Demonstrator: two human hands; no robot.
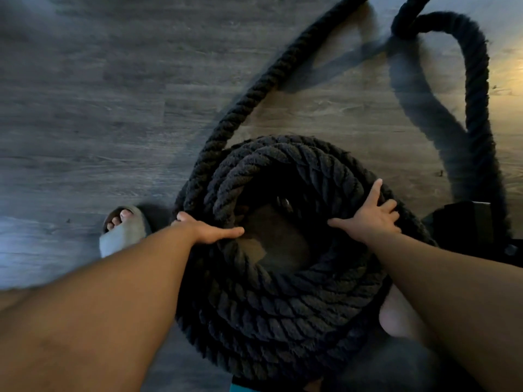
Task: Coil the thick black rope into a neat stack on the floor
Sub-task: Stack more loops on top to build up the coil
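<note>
While the thick black rope (283, 306) sits mostly coiled on the floor (85, 108), we square its turns: our left hand (209, 230) clasps the coil's left rim, our right hand (368, 219) presses spread fingers (375, 190) flat on its right.

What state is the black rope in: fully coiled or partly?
Partly: the rope has stacked turns, but loose lengths trail across the floor.

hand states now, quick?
Left hand: grips the black rope coil at its rim.
Right hand: open, spread flat on the coil.
</note>
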